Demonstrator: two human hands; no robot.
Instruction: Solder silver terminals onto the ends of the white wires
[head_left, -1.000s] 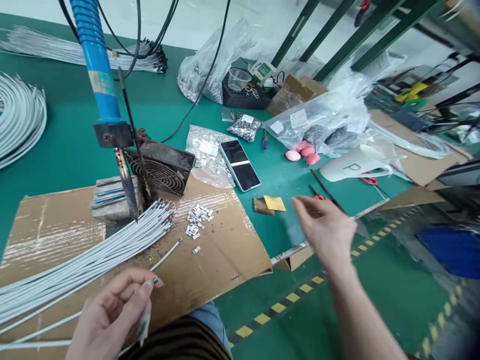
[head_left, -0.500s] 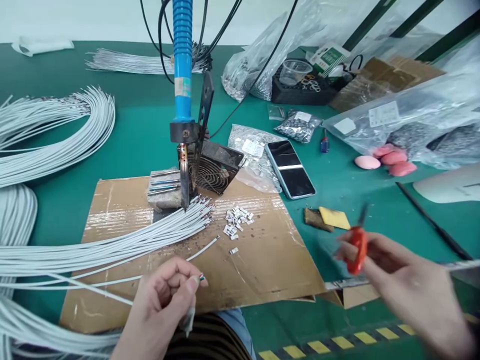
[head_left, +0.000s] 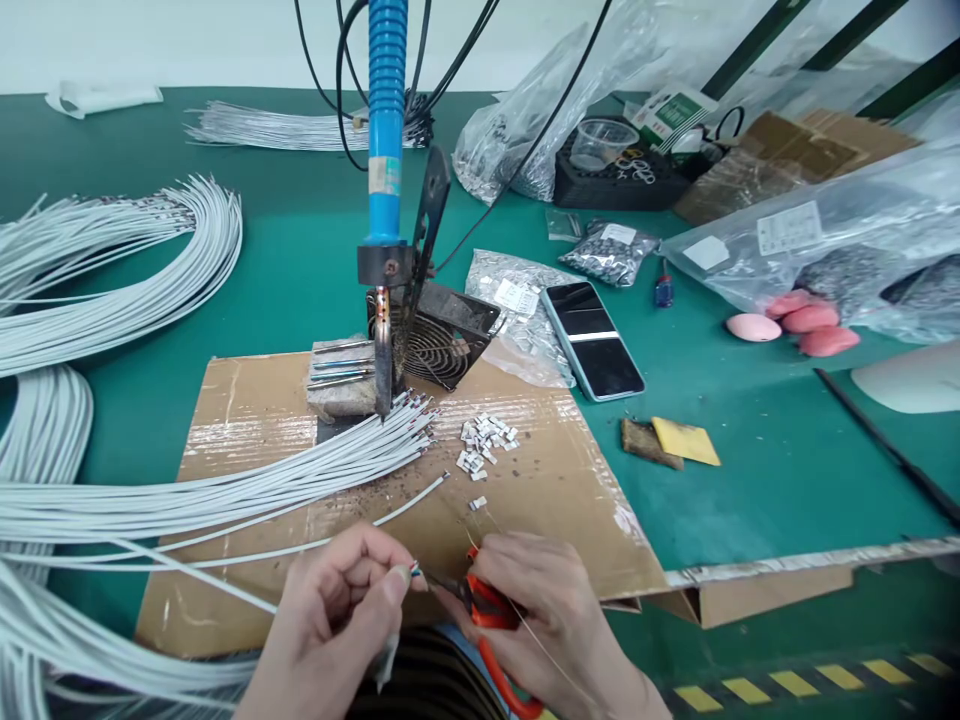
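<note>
My left hand (head_left: 337,615) is closed in a pinch on a white cable, whose end with small coloured wires (head_left: 415,570) sticks out past the fingertips. A scrap of whitish material hangs below that hand. In my right hand (head_left: 551,600) are scissors with orange-red handles (head_left: 491,608); their dark blades point left, close by the wire end. Whether the blades touch the wires I cannot tell. Beyond my hands, a bundle of white cables (head_left: 300,470) lies on a cardboard sheet (head_left: 585,530), beside a small heap of white connectors (head_left: 484,440).
A soldering iron with a blue handle (head_left: 386,120) hangs upright in a stand above the cable ends. Behind it sits a small fan (head_left: 435,350). To the right are a phone (head_left: 592,340), a yellow sponge (head_left: 686,441) and pink lumps (head_left: 810,318). Coiled cables (head_left: 217,260) lie left.
My right hand has come in from the far right with the scissors, up to my left hand. My left hand still pinches the cable end. The view has shifted slightly.
</note>
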